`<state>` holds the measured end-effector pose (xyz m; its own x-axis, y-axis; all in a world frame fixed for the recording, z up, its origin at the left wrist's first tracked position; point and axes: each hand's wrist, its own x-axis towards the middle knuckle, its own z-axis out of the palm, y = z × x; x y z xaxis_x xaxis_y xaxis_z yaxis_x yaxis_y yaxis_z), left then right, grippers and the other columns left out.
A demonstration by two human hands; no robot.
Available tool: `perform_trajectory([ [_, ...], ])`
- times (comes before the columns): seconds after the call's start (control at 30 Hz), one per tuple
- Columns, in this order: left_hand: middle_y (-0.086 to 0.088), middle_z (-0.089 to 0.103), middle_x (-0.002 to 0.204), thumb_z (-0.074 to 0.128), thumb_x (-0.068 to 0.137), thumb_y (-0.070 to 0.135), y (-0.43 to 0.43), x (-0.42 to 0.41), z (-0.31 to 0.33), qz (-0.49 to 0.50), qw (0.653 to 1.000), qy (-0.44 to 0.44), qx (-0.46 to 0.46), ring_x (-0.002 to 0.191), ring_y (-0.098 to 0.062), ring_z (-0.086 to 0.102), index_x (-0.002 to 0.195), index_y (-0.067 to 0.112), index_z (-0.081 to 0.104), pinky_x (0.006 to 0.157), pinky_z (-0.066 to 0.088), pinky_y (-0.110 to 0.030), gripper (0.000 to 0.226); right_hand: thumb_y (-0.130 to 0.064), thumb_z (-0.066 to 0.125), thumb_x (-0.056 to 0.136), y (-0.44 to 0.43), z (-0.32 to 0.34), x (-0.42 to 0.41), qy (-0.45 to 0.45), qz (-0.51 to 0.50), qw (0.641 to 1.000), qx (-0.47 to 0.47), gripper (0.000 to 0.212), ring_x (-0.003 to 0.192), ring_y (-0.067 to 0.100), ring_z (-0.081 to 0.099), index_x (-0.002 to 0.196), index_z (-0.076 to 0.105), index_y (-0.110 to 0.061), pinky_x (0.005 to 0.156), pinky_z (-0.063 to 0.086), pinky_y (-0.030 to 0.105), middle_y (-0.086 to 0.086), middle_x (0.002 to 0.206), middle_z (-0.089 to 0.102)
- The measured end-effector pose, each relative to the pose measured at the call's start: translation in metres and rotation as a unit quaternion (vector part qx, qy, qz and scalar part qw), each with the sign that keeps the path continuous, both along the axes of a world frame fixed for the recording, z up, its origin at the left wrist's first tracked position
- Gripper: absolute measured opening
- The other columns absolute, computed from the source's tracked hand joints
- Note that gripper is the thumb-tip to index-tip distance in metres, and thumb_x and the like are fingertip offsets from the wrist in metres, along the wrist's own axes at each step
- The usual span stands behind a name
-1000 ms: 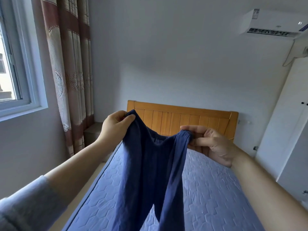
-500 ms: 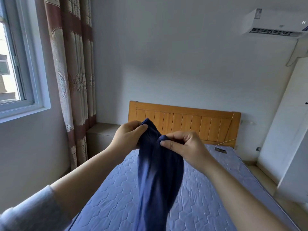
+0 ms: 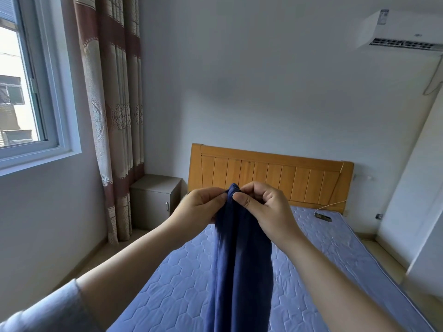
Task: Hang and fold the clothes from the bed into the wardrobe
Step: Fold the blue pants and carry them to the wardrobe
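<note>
Pale walls frame one bed (image 3: 335, 248) with a blue quilted mattress; one white wardrobe (image 3: 412, 188) stands at its right. Over the bed we hold one dark blue garment (image 3: 242, 271) hanging down, our left hand (image 3: 199, 207) and right hand (image 3: 266, 207) both pinching its bunched top, side by side.

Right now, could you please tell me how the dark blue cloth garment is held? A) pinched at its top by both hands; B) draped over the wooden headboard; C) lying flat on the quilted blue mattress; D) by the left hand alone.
A: the left hand and the right hand both pinch the top of the dark blue cloth garment, which hangs down between them.
</note>
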<state>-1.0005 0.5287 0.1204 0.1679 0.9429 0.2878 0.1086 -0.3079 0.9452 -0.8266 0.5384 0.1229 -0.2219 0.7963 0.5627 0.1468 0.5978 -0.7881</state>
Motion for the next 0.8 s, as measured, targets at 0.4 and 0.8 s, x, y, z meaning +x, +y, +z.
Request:
perform_trajectory([
  [0.4, -0.022, 0.068, 0.093, 0.057, 0.091, 0.018, 0.013, -0.018, -0.005, 0.088, 0.993, -0.018, 0.071, 0.084, -0.029, 0.06, 0.09, 0.021, 0.074, 0.09, 0.047, -0.062, 0.017, -0.046, 0.072, 0.077, 0.001, 0.004, 0.006, -0.046, 0.034, 0.995, -0.082, 0.031, 0.077, 0.02, 0.072, 0.088, 0.073, -0.017, 0.068, 0.057, 0.03, 0.006, 0.083, 0.075],
  [0.8, 0.012, 0.066, 0.074, 0.056, 0.074, 0.059, 0.023, -0.033, -0.013, 0.076, 0.987, 0.133, 0.052, 0.075, -0.008, 0.06, 0.084, 0.03, 0.068, 0.072, 0.047, -0.028, 0.033, -0.03, 0.066, 0.089, 0.009, 0.02, 0.03, -0.408, -0.075, 0.907, 0.073, 0.003, 0.076, 0.002, 0.058, 0.088, 0.068, -0.032, 0.059, 0.04, 0.014, -0.013, 0.079, 0.065],
])
